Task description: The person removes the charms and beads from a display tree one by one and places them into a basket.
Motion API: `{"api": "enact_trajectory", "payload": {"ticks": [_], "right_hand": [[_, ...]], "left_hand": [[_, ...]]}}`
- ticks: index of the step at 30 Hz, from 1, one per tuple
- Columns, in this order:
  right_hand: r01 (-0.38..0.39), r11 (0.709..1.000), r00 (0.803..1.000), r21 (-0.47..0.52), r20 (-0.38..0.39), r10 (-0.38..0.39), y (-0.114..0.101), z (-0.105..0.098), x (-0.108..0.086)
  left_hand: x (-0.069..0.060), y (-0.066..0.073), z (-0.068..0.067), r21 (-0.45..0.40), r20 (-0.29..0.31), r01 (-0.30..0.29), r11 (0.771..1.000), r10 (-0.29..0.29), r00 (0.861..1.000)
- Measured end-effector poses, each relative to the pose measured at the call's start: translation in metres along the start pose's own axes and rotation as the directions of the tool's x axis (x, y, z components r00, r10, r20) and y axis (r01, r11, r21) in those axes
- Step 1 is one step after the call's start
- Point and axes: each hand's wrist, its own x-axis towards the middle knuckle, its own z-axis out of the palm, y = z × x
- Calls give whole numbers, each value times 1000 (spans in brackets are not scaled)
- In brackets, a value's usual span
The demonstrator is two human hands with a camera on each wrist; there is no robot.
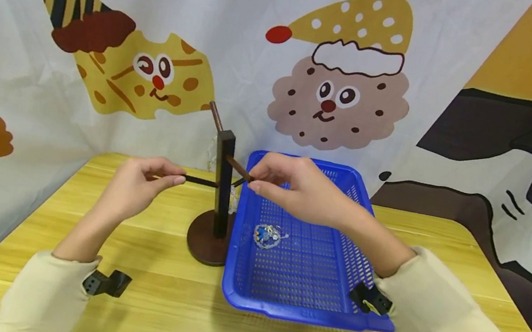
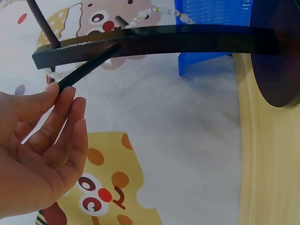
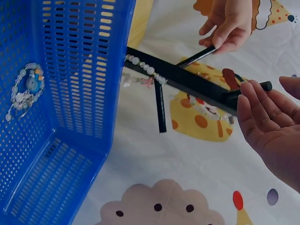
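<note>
A dark wooden stand (image 1: 224,182) with pegs rises from a round base (image 1: 201,243). My left hand (image 1: 134,186) pinches the tip of its left peg (image 2: 89,70) between thumb and fingers. At the upper peg (image 1: 238,167) pointing toward me, my right hand (image 1: 301,192) touches the end with its fingers; the thumb stands apart in the right wrist view. A clear beaded bracelet (image 3: 145,68) hangs on the lower right peg (image 3: 161,110). More pale beads (image 1: 212,152) hang at the upper rear peg (image 1: 216,116), partly hidden by the post.
A blue perforated basket (image 1: 305,314) stands right of the base on the wood-grain table (image 1: 146,298). Inside it lies a beaded bracelet (image 1: 267,236) with a blue charm. Behind the table hangs a white cloth (image 1: 239,69) printed with cartoon figures.
</note>
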Motion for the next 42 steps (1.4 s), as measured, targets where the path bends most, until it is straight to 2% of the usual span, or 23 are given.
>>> {"api": "enact_trajectory", "payload": {"ticks": [6, 17, 27, 42], "right_hand": [[31, 999, 999, -11, 18, -31, -6, 7, 5], [60, 998, 996, 2, 68, -60, -15, 21, 14], [49, 999, 996, 8, 80, -50, -19, 24, 16], [58, 998, 993, 31, 100, -61, -16, 20, 13]], "left_hand": [[7, -5, -4, 16, 7, 3, 1000, -3, 1000], [21, -12, -11, 18, 73, 21, 1000, -22, 997], [23, -14, -10, 34, 83, 5, 999, -8, 997], [23, -13, -8, 76, 54, -6, 997, 2, 999]]}}
